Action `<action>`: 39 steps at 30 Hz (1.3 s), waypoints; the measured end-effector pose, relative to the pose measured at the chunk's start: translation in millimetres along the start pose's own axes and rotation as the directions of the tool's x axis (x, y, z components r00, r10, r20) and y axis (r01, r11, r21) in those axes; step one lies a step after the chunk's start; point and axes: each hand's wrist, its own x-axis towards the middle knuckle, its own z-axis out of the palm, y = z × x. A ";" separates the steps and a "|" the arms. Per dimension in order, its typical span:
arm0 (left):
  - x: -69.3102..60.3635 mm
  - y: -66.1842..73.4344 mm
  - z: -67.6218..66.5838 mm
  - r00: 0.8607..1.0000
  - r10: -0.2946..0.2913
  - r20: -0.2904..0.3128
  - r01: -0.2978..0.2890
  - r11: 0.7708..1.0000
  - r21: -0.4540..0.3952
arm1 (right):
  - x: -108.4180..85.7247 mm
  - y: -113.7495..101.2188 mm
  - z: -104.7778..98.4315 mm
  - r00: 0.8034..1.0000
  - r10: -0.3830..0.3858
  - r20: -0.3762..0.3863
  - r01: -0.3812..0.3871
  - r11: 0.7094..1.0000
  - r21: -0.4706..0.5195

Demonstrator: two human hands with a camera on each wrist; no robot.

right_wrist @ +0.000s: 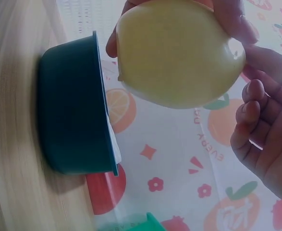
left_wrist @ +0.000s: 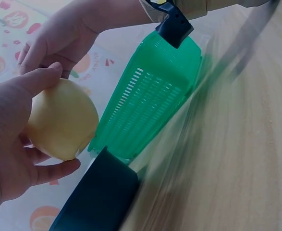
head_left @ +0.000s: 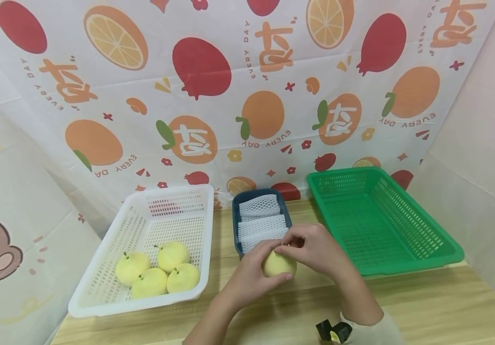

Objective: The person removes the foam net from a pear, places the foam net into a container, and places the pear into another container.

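A pale yellow pear (head_left: 279, 266) is in my left hand (head_left: 253, 274), whose thumb and fingers curl round its sides. The fingers of my right hand (head_left: 318, 250) are bent at the stem end of the same pear, thumb and forefinger close together there; the stem itself is hidden. From the right wrist, the pear (right_wrist: 179, 53) appears large and smooth, the other right fingers curled beside it. Just behind the hands stands a dark blue box (head_left: 235, 225) with white foam net sleeves (head_left: 261, 226) in it.
To the left, a white plastic basket (head_left: 206, 230) holds several yellow pears (head_left: 149, 282). A green basket (head_left: 441, 239) stands to the right, near my right forearm. All sit on a wooden table (head_left: 450, 306) against a fruit-print cloth (head_left: 230, 76).
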 end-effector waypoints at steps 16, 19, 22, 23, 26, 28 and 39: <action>-1.6 7.9 -26.6 0.952 -0.240 -0.190 0.140 0.894 -0.426 | 2.9 -0.5 16.0 0.962 0.136 0.237 -0.186 0.961 0.203; -2.1 11.9 -31.4 0.950 -0.258 -0.176 0.162 0.889 -0.428 | 4.7 -6.0 27.7 0.959 0.142 0.244 -0.208 0.941 0.268; -3.0 17.4 -37.9 0.938 -0.297 -0.179 0.218 0.906 -0.363 | 9.6 -14.7 42.4 0.975 0.126 0.184 -0.175 0.944 0.281; -3.4 19.3 -40.9 0.934 -0.306 -0.182 0.235 0.914 -0.331 | 11.7 -17.4 47.2 0.981 0.116 0.154 -0.156 0.947 0.280; -4.2 24.9 -51.0 0.921 -0.333 -0.203 0.286 0.931 -0.227 | 17.5 -24.5 60.2 0.992 0.121 0.041 -0.127 0.969 0.212; -3.8 27.9 -57.8 0.920 -0.328 -0.215 0.301 0.942 -0.149 | 21.0 -27.7 68.5 0.992 0.127 -0.025 -0.123 0.983 0.139; -6.1 24.5 -104.7 0.934 -0.318 -0.164 0.333 0.940 0.072 | 24.7 -38.3 94.3 0.994 0.097 -0.041 -0.096 0.995 0.035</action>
